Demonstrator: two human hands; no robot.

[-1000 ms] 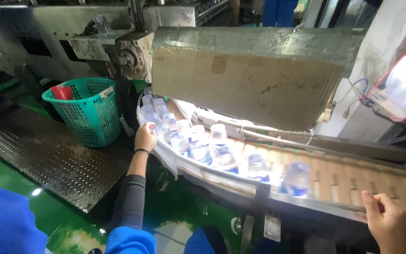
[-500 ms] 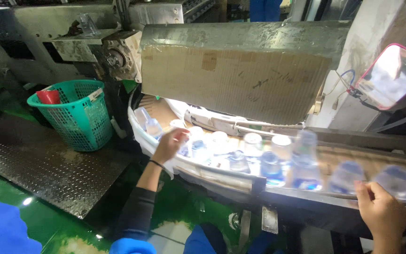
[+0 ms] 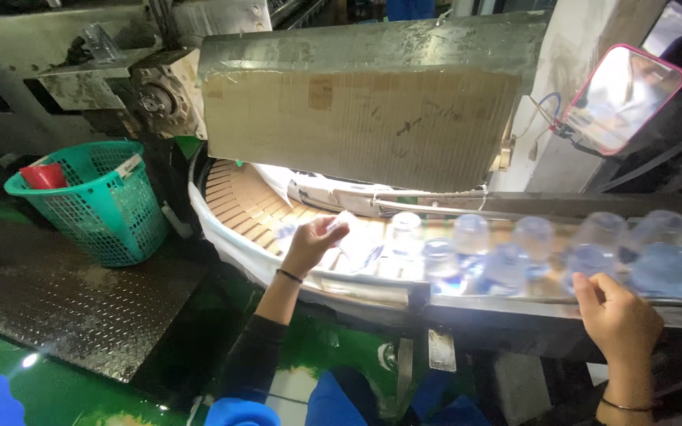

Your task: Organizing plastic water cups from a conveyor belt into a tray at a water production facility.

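Left hand [image 3: 309, 244] is wrapped around a clear plastic bottle [image 3: 354, 239], holding it tipped over on its side just above the tan slatted conveyor [image 3: 234, 201], near where the belt curves. Right hand [image 3: 616, 315] is resting on the metal guide rail [image 3: 507, 300] at the near edge of the belt, fingers curled over it, not holding any bottle. Between the two hands there's a whole row of upright clear bottles [image 3: 515, 256], kinda blurry. Over the belt sits a big cardboard-faced hood [image 3: 357, 118], and off to the left there's a green mesh basket [image 3: 96, 201] on the diamond-plate floor [image 3: 49, 292].
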